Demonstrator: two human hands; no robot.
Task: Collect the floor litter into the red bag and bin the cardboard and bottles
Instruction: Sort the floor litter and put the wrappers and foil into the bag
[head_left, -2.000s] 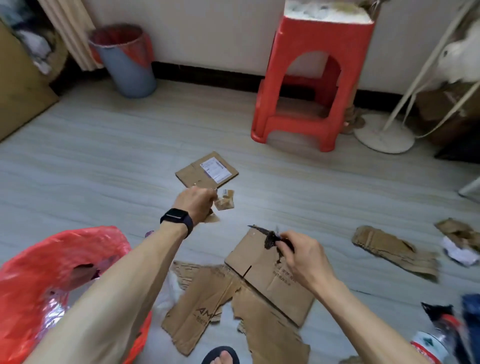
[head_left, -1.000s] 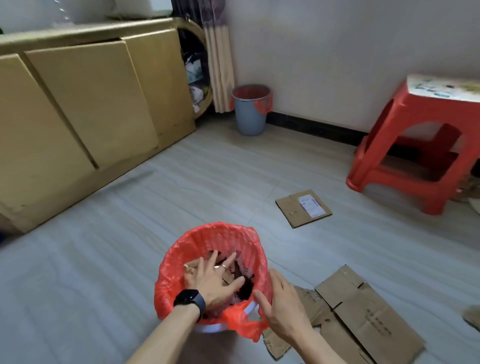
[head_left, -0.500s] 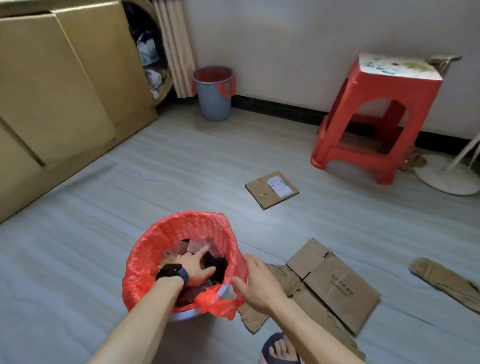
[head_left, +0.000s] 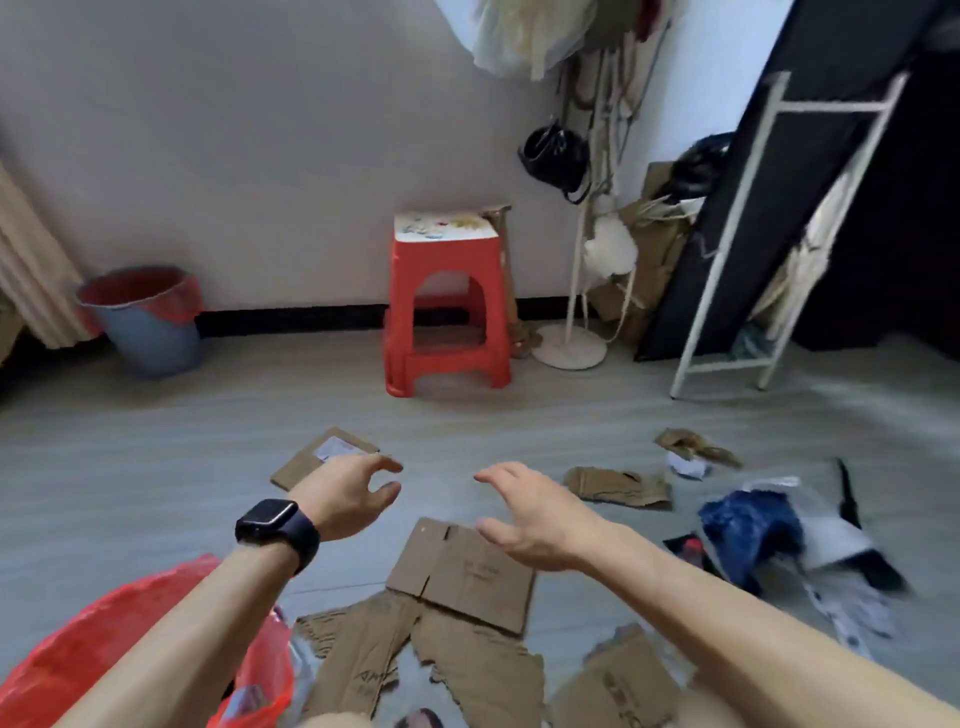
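Both my hands hover empty above the floor. My left hand (head_left: 348, 493), with a black watch on the wrist, has loosely curled fingers and hangs over a small labelled cardboard piece (head_left: 311, 460). My right hand (head_left: 524, 512) is spread over a flat cardboard sheet (head_left: 467, 577). Torn cardboard (head_left: 467, 670) lies nearer to me. The red bag (head_left: 67, 660) sits at the lower left under my left forearm. More cardboard scraps (head_left: 618, 486) and a pile of blue and white plastic litter (head_left: 769, 530) lie on the right.
A grey bin with a red liner (head_left: 145, 322) stands against the wall at the left. A red stool (head_left: 447, 306) is in the middle by the wall. A white stand base (head_left: 569, 353) and a leaning dark board with a white frame (head_left: 737, 234) crowd the right corner.
Both hands have come out of the red bag and now hang empty over the cardboard. My view has swung right, away from the bag toward the stool and litter.
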